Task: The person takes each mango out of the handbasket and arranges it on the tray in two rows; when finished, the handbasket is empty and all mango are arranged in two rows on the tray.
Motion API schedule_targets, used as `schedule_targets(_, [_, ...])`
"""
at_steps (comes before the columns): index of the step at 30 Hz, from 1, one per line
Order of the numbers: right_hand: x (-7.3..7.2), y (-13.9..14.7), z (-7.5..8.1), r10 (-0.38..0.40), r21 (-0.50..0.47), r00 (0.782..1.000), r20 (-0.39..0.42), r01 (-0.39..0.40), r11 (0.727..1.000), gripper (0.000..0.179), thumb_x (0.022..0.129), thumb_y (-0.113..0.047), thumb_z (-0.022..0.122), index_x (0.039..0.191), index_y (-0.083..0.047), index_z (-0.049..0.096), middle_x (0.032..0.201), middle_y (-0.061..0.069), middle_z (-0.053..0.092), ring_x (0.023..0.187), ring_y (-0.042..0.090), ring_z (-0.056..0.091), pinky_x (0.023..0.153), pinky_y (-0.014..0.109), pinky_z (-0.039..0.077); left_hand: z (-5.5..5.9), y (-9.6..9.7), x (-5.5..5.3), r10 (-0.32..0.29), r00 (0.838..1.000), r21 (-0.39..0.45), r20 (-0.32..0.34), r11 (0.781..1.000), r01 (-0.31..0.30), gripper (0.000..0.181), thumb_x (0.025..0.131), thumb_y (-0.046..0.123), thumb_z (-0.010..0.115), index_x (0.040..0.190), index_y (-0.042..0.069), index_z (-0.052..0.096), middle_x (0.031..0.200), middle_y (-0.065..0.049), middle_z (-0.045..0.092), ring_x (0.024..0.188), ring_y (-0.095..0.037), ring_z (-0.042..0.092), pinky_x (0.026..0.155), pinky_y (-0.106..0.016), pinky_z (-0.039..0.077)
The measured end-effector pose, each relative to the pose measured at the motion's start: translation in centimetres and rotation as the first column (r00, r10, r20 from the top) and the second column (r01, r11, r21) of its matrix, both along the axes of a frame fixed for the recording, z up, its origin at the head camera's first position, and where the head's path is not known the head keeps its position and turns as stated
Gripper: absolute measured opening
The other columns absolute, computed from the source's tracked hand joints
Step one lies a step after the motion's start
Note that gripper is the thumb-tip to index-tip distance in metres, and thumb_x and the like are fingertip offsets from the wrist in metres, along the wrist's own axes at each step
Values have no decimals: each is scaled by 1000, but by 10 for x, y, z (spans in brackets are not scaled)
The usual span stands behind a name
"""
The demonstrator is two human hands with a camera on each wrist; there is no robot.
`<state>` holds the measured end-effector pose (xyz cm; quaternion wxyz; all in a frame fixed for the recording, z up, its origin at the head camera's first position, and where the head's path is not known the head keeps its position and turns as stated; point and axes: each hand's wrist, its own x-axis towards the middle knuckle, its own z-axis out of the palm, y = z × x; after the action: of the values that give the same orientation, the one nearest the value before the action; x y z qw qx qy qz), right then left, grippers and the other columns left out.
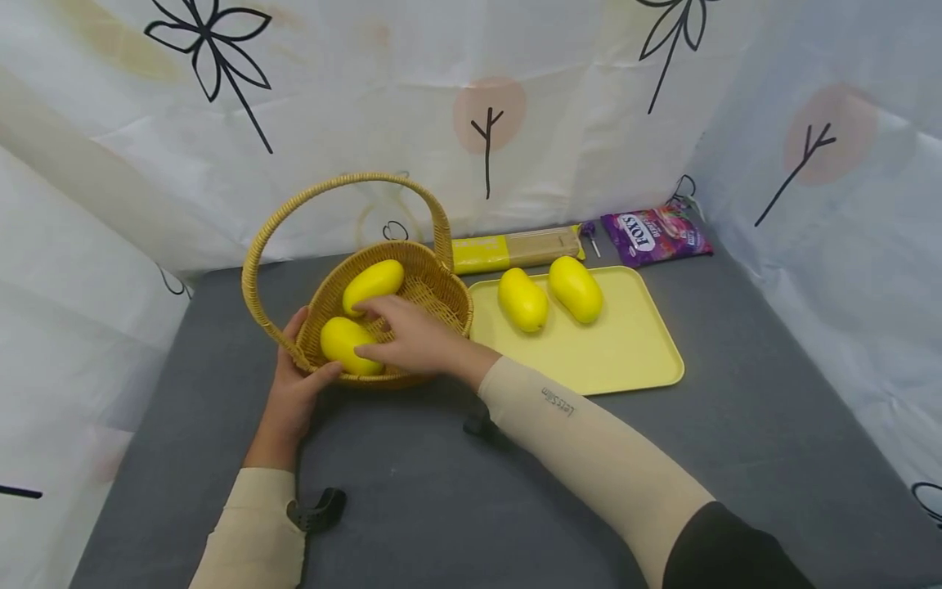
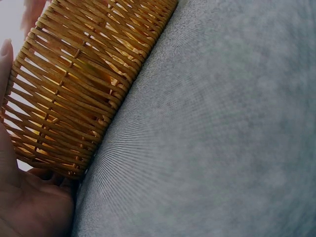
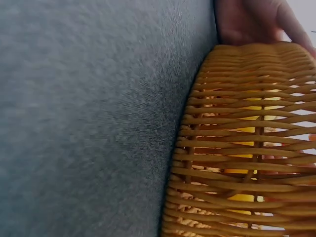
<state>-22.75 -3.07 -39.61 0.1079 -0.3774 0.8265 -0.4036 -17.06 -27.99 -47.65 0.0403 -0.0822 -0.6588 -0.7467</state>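
A wicker basket (image 1: pixel 462 304) with a tall arched handle stands at the left of the table. My left hand (image 1: pixel 296 394) grips its left side, thumb at the near rim; the left wrist view shows that hand around the woven wall (image 2: pixel 84 89). Inside lie two yellow mangoes, one farther back (image 1: pixel 374 281) and one nearer (image 1: pixel 344 342). Over the basket reaches my right hand (image 1: pixel 414 334), thumb and fingers spread apart, fingertips by the back mango and thumb by the near one. In the right wrist view, the basket wall (image 3: pixel 232 143) hides most of the fruit.
Right of the basket, a yellow tray (image 1: pixel 589 360) bears two more mangoes, a left one (image 1: pixel 523 300) and a right one (image 1: pixel 576 290). Behind it lie a yellow pack of sticks (image 1: pixel 518 248), a lollipop (image 1: pixel 589 236) and a purple candy bag (image 1: pixel 655 235). Printed curtains surround the grey table.
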Motion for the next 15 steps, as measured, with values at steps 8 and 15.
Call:
schedule_targets(8, [-10, -14, -6, 58, 197, 998, 13, -59, 979, 73, 108, -43, 72, 166, -9, 45, 163, 8, 50, 145, 16, 46, 116, 30, 35, -1, -2, 0, -20, 1000, 16, 0, 1000, 20, 90, 104, -5, 69, 175, 22, 19, 174, -12, 22, 148, -24, 36, 108, -24, 43])
schedule_targets(15, [-10, -18, -8, 77, 272, 997, 26, -82, 959, 73, 108, -46, 70, 166, -11, 44, 158, 7, 53, 131, 14, 52, 105, 31, 41, -1, -2, -1, -19, 1000, 26, -6, 999, 20, 90, 104, -8, 66, 175, 20, 19, 174, -12, 22, 149, -25, 35, 108, -24, 44])
